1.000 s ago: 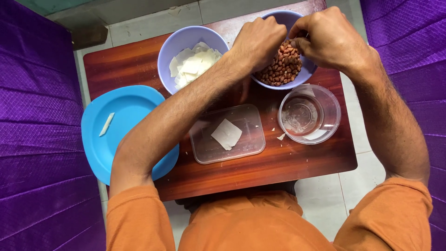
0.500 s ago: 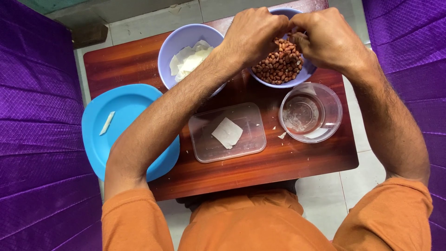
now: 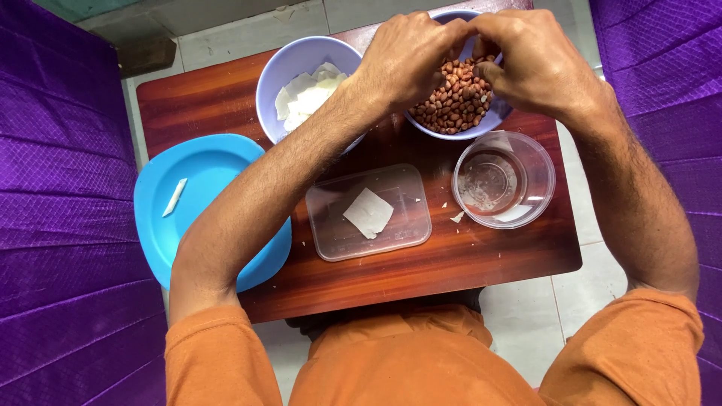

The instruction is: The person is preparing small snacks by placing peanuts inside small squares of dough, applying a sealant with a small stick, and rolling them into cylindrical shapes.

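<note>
The person's two hands are up at the far side of the tabletop [image 3: 226, 98], right over a bowl of peanuts [image 3: 457, 101]. The left hand [image 3: 410, 56] and the right hand [image 3: 530, 60] sit close together with their fingertips meeting above the nuts. The fingers of both hands are curled in, as if pinching something small between them. What they pinch is too small to see.

The bowl of peanuts is pale purple and full of reddish-brown nuts. It stands at the far right of the tabletop.

Just to its left is a second pale purple bowl [image 3: 282, 75]. This one holds thin white square sheets [image 3: 308, 98]. The left arm crosses over part of it.

Nearer to the person, in the middle, lies a clear flat tray [image 3: 395, 237]. One white square sheet [image 3: 368, 213] lies in it. To the right of the tray is a clear round tub [image 3: 538, 180] with a little water in it. It stands just near of the peanut bowl.

On the left is a bright blue plate [image 3: 195, 173]. It hangs a little over the left edge of the tabletop. One small white roll [image 3: 174, 197] lies on the plate.

The person wears orange sleeves. Purple cloth [image 3: 60, 225] is on both sides.
</note>
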